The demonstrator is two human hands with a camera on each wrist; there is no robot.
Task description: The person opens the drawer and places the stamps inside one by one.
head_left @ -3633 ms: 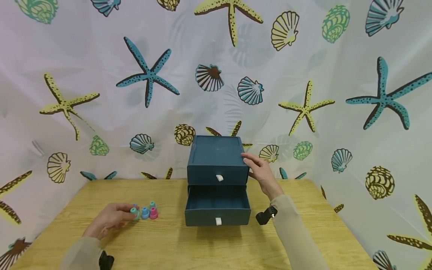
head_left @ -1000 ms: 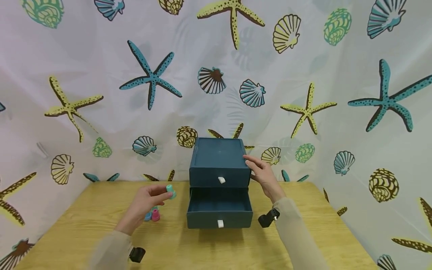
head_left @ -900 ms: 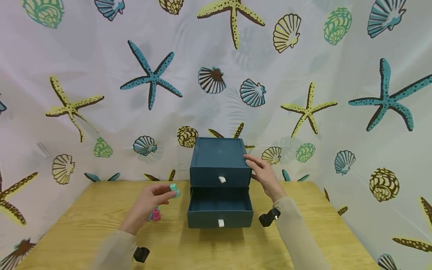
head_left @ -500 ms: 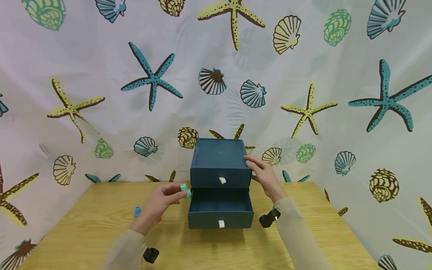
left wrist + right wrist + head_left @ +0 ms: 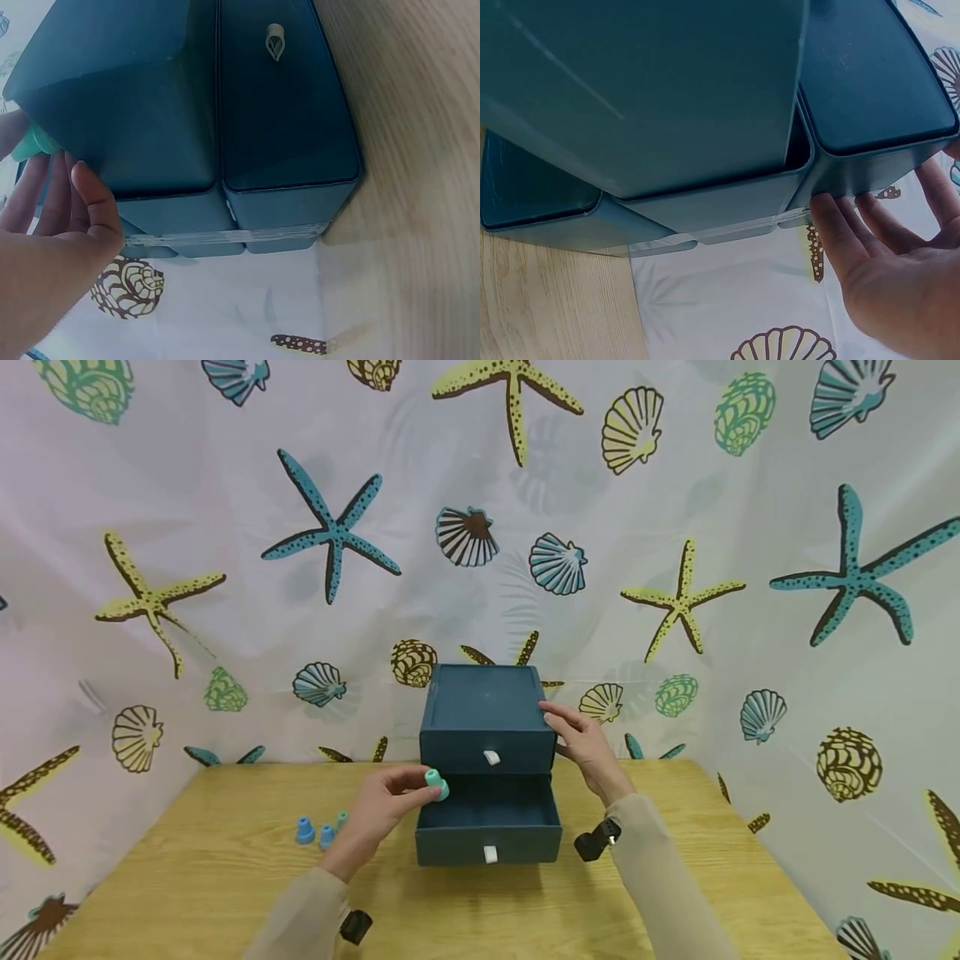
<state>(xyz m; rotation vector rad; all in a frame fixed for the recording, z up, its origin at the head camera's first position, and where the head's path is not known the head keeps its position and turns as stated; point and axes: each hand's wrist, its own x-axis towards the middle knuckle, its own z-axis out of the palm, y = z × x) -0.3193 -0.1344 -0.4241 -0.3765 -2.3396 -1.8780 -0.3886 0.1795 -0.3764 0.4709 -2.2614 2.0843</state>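
My left hand [image 5: 378, 810] pinches a small teal stepped plastic cone [image 5: 437, 785] between thumb and fingers, at the left front of the open drawer [image 5: 517, 846]. In the left wrist view the teal cone [image 5: 34, 142] shows partly behind the drawer. The dark blue cabinet [image 5: 487, 697] has a pulled-out middle drawer, whose inside looks bare where visible. With extended fingers, my right hand [image 5: 588, 752] touches the cabinet's upper right side. The right wrist view shows that right hand [image 5: 900, 277] with its fingertips against the side wall.
Left of the cabinet, two blue cones [image 5: 304, 831] and another teal cone [image 5: 342, 820] stand on the wooden table [image 5: 187, 868], partly near my left forearm. A shell-patterned curtain [image 5: 375, 610] hangs behind. The cabinet's closed bottom drawer [image 5: 289, 112] bears a small pull tab.
My left hand has carried the teal cone rightward from the group on the table to the open drawer. A pink cone is now out of sight. The right hand stays in place.
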